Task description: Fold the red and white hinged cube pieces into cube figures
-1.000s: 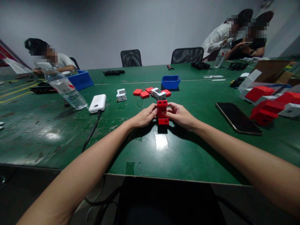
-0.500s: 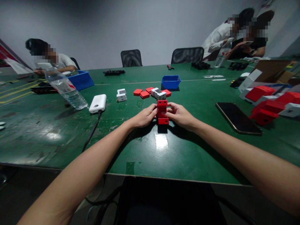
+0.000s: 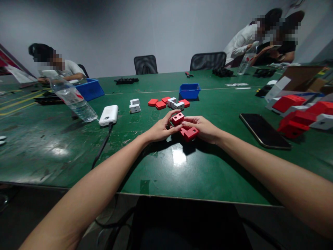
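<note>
A bottle stands left of the power bank; a white block sits past that; my left hand grips the red block, tilted over the table between my hands; my right hand grasps its right side; a phone lies farther right.

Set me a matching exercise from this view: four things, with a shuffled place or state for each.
1. red part
2. white device
3. phone
4. small blue bin

A. black cable attached
B. beyond the loose red and white pieces
C. held by left hand and right hand
D. flat on the table, right of both hands

Pairs: 1-C; 2-A; 3-D; 4-B
</note>
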